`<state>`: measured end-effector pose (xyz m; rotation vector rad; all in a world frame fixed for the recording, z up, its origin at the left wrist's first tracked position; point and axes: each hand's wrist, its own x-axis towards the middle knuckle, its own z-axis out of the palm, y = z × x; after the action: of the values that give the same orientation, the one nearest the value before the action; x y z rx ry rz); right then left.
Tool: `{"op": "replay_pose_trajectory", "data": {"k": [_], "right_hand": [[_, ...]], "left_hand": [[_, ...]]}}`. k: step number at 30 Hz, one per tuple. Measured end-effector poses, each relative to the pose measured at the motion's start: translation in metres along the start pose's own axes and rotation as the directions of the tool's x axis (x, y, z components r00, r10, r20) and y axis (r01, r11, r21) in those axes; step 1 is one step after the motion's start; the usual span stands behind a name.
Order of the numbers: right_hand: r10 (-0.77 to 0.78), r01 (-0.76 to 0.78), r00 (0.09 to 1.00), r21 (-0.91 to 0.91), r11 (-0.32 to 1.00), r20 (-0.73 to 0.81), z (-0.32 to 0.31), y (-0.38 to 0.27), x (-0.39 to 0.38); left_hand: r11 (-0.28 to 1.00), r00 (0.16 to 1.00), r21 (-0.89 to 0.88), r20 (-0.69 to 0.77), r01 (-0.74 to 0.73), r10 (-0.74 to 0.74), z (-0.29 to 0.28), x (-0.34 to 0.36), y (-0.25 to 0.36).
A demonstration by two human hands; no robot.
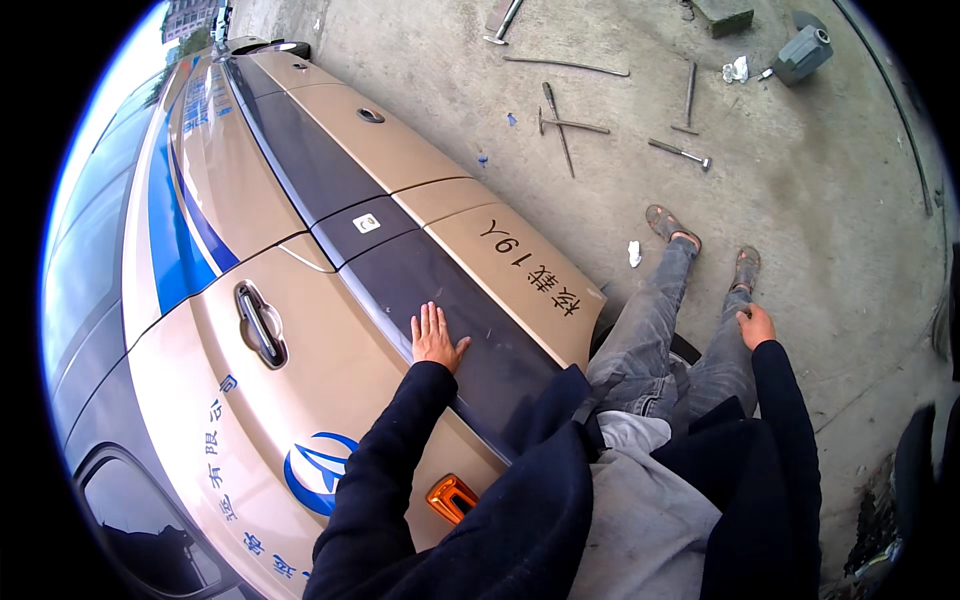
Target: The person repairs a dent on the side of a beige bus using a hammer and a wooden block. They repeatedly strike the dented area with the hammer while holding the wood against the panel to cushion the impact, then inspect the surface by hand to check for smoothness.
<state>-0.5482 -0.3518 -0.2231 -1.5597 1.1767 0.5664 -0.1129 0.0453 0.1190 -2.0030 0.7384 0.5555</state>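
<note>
My left hand [436,342] rests palm down on the dark grey band [490,340] along the side of a beige vehicle [395,125], its fingers stretched out and slightly spread. A chrome door handle [260,322] lies to its left, and an orange side lamp [452,497] is below it. My right hand [756,326] hangs beside my right thigh with the fingers curled; whatever it may hold is hidden.
Several hammers [680,153] and metal bars [565,65] lie on the concrete floor [820,230] beyond my feet. A grey plastic jug [802,55] and a concrete block [722,15] are farther off. A long dark hose or bar [910,130] runs along the right edge.
</note>
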Motion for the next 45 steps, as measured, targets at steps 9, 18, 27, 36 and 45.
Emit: {"op": "replay_pose_trajectory", "data": {"k": [9,18,27,36,45], "right_hand": [[-0.025,0.025,0.999,-0.004,1.0,0.034,0.006,-0.025,0.007],[-0.144,0.142,0.99,-0.085,0.986,-0.012,0.015,-0.013,0.021],[-0.071,0.069,0.997,0.049,0.996,0.033,0.002,-0.044,0.018],[-0.024,0.025,1.0,0.043,0.999,-0.02,-0.012,0.033,0.015],[-0.023,0.022,0.998,-0.02,1.0,-0.05,-0.034,0.036,0.009]], "left_hand": [[0.968,0.962,0.037,-0.127,0.247,-0.24,-0.011,0.053,-0.079],[0.958,0.956,0.021,-0.068,0.286,-0.284,-0.023,0.041,-0.063],[0.96,0.959,0.01,-0.024,0.281,-0.281,-0.017,0.005,-0.03],[0.966,0.966,0.021,-0.008,0.259,-0.259,-0.013,-0.022,-0.001],[0.952,0.953,0.041,-0.031,0.303,-0.302,-0.013,-0.002,-0.013]]}}
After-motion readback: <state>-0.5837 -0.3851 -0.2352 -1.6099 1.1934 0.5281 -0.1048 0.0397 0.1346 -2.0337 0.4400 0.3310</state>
